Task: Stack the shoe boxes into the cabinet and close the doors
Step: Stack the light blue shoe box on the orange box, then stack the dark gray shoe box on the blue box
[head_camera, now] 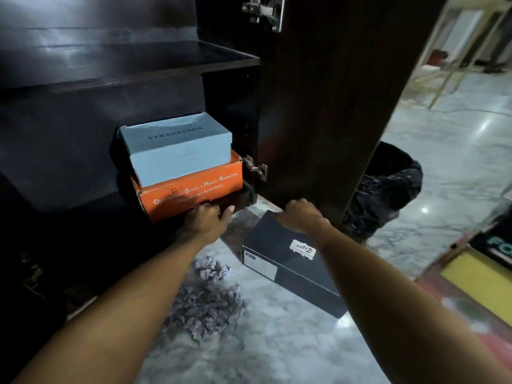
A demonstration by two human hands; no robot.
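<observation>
A light blue shoe box (177,151) sits on an orange shoe box (191,189) on the bottom right of the dark cabinet (138,76). The orange box sticks out past the cabinet's front. My left hand (209,220) holds its lower front edge, fingers curled underneath. A black shoe box (279,261) lies on the marble floor in front of the open right door (327,106). My right hand (300,214) is closed over the black box's far end, just below the door's bottom edge.
A heap of crumpled grey paper (205,303) lies on the floor between my arms. A bin lined with a black bag (388,184) stands behind the open door. A wooden frame (454,59) is far right; a yellow and red object (476,275) is near right.
</observation>
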